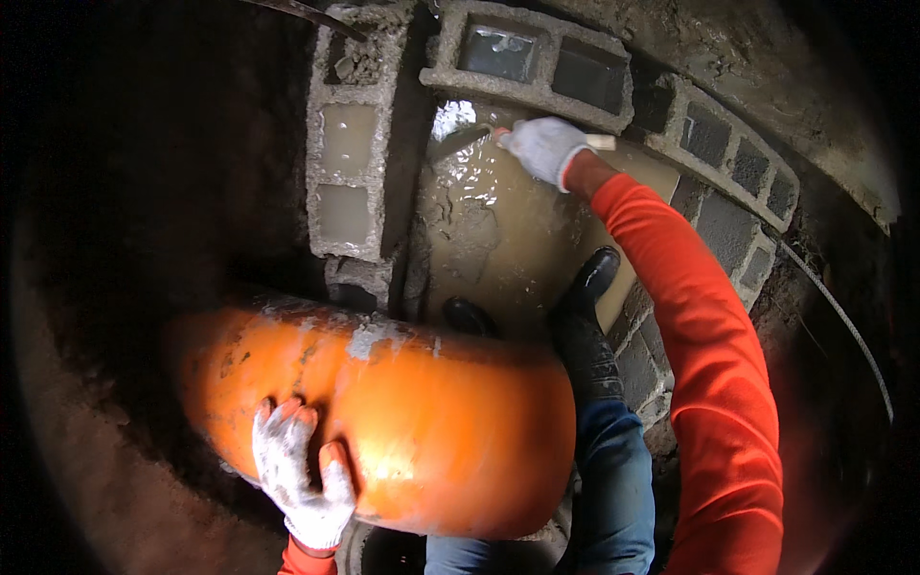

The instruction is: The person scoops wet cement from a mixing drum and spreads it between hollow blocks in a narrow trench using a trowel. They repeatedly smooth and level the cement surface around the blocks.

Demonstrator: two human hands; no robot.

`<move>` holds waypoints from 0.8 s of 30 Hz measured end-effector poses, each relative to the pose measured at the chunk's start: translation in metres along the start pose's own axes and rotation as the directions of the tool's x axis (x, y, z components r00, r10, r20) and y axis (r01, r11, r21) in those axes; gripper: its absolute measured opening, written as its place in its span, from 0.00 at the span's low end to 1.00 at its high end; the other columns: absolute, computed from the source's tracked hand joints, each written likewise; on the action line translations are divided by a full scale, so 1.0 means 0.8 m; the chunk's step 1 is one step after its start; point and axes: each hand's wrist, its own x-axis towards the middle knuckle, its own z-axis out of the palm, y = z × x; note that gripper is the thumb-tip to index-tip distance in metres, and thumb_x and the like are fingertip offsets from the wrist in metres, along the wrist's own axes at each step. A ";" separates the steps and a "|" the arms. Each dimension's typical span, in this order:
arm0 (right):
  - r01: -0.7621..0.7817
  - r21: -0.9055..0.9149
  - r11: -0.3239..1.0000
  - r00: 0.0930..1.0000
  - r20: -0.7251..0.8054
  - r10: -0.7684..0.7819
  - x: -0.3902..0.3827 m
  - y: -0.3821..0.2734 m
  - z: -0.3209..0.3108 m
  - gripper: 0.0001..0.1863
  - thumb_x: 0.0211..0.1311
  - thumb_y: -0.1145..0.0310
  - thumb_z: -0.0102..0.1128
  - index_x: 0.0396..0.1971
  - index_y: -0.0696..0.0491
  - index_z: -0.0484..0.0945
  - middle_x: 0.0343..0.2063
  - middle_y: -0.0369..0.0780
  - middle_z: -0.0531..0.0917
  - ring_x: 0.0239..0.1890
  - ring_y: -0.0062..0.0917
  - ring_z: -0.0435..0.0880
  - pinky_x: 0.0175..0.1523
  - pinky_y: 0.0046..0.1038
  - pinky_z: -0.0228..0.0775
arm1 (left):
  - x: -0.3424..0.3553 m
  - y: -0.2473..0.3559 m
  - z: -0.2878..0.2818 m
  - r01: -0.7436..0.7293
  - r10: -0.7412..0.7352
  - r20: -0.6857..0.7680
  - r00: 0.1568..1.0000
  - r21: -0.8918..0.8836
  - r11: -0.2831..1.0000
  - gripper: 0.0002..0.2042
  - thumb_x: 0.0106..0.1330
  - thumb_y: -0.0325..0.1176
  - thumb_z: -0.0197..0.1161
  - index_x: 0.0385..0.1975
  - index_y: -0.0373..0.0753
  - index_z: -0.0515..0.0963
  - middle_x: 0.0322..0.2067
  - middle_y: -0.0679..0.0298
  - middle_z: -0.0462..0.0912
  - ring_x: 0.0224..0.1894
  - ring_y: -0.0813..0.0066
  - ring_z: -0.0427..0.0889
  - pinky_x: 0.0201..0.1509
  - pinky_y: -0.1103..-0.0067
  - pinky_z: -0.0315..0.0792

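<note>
My right hand (544,151), in a white work glove with orange fingertips, is closed around the handle of a trowel (460,141). The trowel's pale handle end sticks out past my wrist, and its dark blade points left over muddy water (522,230) inside the block walls. Below, my left hand (302,474), gloved the same way, rests on a large orange pipe (431,412). Its fingers are spread over the near left part of the curved surface. Grey mortar smears mark the pipe's upper side.
Hollow concrete blocks (374,129) stand at the left, and more blocks (537,62) line the far side and right; some cavities hold water. My black boots (596,278) stand in the pit. A rope (843,316) hangs down at the right, beside a soil bank.
</note>
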 end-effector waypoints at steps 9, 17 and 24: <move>-0.091 0.151 0.984 0.987 0.143 0.069 -0.045 -0.059 0.073 0.19 0.84 0.62 0.44 0.49 0.57 0.84 0.32 0.50 0.90 0.34 0.50 0.92 0.40 0.50 0.86 | -0.008 -0.003 -0.002 0.036 -0.036 0.008 0.999 0.010 0.999 0.18 0.68 0.27 0.63 0.57 0.31 0.81 0.55 0.47 0.86 0.64 0.38 0.81 0.79 0.45 0.64; -0.398 0.403 0.824 0.909 0.295 0.294 -0.157 -0.063 0.064 0.19 0.80 0.58 0.54 0.58 0.53 0.83 0.38 0.56 0.90 0.45 0.55 0.90 0.52 0.54 0.81 | -0.008 -0.001 -0.005 0.017 -0.018 0.018 1.000 0.029 0.999 0.19 0.68 0.28 0.64 0.59 0.32 0.80 0.53 0.49 0.87 0.63 0.43 0.83 0.79 0.44 0.64; -0.558 0.432 0.709 0.811 0.467 0.353 -0.204 -0.094 0.149 0.21 0.79 0.52 0.58 0.59 0.51 0.83 0.46 0.57 0.89 0.53 0.57 0.87 0.59 0.52 0.80 | -0.009 -0.003 -0.009 0.015 -0.016 0.048 0.999 0.023 1.000 0.21 0.66 0.28 0.65 0.59 0.33 0.80 0.54 0.48 0.86 0.63 0.41 0.82 0.79 0.42 0.62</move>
